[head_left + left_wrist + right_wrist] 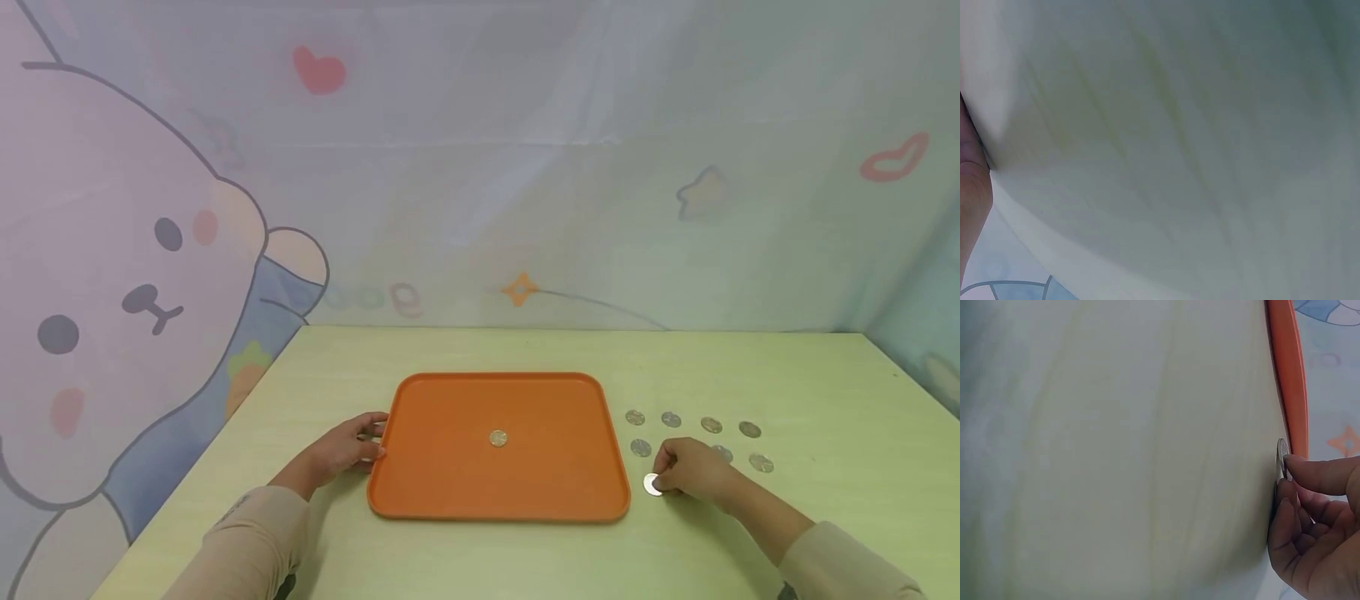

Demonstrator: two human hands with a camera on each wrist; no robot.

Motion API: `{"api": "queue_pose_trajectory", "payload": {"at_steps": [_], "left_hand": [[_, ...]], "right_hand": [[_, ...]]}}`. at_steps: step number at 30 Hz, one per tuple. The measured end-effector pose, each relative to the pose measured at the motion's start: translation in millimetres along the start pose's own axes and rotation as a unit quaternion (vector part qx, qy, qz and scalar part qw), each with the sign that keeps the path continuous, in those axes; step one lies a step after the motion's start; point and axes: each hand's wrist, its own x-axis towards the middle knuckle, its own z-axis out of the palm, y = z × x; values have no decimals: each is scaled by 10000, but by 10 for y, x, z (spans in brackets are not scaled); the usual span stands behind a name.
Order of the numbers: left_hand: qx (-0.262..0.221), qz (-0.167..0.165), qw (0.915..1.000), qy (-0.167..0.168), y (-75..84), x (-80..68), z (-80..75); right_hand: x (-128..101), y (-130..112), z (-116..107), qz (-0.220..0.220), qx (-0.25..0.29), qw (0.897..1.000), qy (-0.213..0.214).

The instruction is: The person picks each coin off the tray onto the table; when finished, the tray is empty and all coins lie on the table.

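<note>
Left hand [347, 450] at tray [420, 492] left rim, fingers curled loosely over edge, steadying it. Lone coin [498, 438] flat at tray centre. Right hand [693, 471] just right of tray, fingertips [1294, 464] pinching coin [652, 484] tilted up on edge against table [525, 350]. Loose coins [711, 425] in rows just beyond hand.

Risks: thin pinch may slip, coin drops, rolls off; knuckles may scatter neighbouring coins; left hand nudging tray slides centre coin.
</note>
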Motion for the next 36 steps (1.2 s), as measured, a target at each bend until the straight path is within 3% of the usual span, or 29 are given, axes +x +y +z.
{"api": "queue_pose_trajectory", "payload": {"at_steps": [6, 13, 20, 27, 36], "left_hand": [[25, -52, 10000, 12, -6, 4, -4], [-1, -145, 9998, 136, 10, -6, -3], [-23, 288, 9991, -325, -43, 0, -57], [27, -15, 10000, 43, -13, 0, -2], [34, 10, 10000, 32, -22, 14, 2]], "right_hand": [[15, 14, 24, 64, -151, 9998, 88], [12, 0, -9, 51, 206, 9998, 12], [-7, -54, -46, 31, 618, 9981, -71], [20, -193, -30, -176, 1212, 9923, -199], [104, -358, 71, -313, 1393, 9897, -82]]}}
